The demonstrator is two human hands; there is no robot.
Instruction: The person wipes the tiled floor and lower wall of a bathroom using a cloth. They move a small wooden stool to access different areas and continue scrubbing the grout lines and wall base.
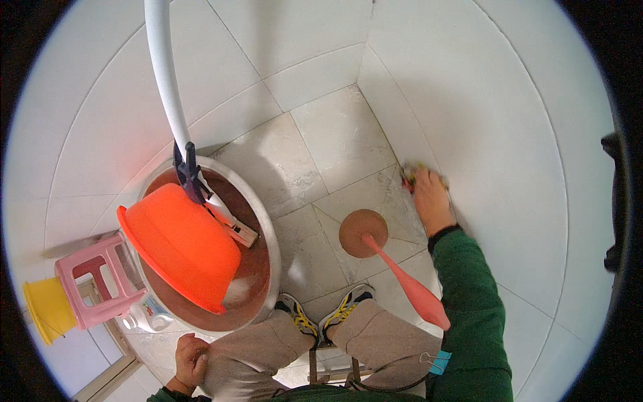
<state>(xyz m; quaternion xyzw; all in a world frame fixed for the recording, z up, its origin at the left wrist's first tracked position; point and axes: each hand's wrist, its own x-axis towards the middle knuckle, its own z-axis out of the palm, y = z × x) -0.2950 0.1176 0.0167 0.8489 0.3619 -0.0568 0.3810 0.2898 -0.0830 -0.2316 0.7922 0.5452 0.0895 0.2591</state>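
At the foot of the right wall, where it meets the tiled floor, my right hand (432, 203) is closed over a small mottled yellow-green and dark thing (416, 169). Blur and my fingers hide what kind of thing it is. A plunger (412, 291) with a pink handle and a round brown cup stands on the floor left of my right forearm. My left hand (191, 362) rests beside my left thigh, fingers loosely curled in, with nothing showing in it.
A large metal tub (273, 251) of brownish water stands at front left, with an orange basin (177, 241) tilted in it. A white hose (164, 67) with a dark clamp (189, 171) reaches into it. Beyond are a pink stool (100, 278), yellow bucket (50, 308) and white bottle (149, 316).
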